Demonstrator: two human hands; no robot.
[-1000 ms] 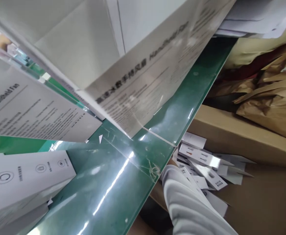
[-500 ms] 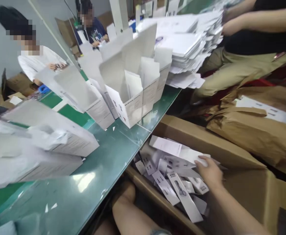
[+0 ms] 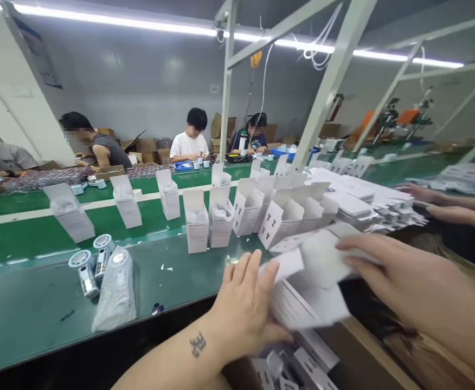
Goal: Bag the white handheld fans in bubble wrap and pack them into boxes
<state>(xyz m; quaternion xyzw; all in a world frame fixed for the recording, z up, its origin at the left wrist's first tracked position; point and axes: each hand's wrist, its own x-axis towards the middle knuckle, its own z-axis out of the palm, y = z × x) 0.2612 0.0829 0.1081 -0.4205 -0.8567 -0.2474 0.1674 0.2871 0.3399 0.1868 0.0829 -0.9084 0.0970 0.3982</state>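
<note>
Between my hands, above a cardboard box [image 3: 363, 346], is a white carton [image 3: 319, 292], tilted, flaps spread and partly blurred. My left hand [image 3: 241, 303] grips its left side, thumb low and fingers near a flap. My right hand [image 3: 396, 265] pinches the upper right part of it, blurred by motion. Several printed white cartons [image 3: 306, 368] lie loose inside the cardboard box. On the bench just beyond stand open white cartons [image 3: 197, 230], a few with bagged contents showing at the top.
Light-blue devices [image 3: 87, 276] and a bubble-wrapped item [image 3: 117, 292] lie on the green bench [image 3: 26, 314] to the left. A stack of flat white cartons [image 3: 359, 195] is at the right, beside another person's hands [image 3: 444, 211]. Several people sit across the bench. A metal post [image 3: 335, 81] rises behind.
The view has swung up and left. My right hand has lifted a white carton from the cardboard box, and it is now opened out. My left hand has come into view on it.
</note>
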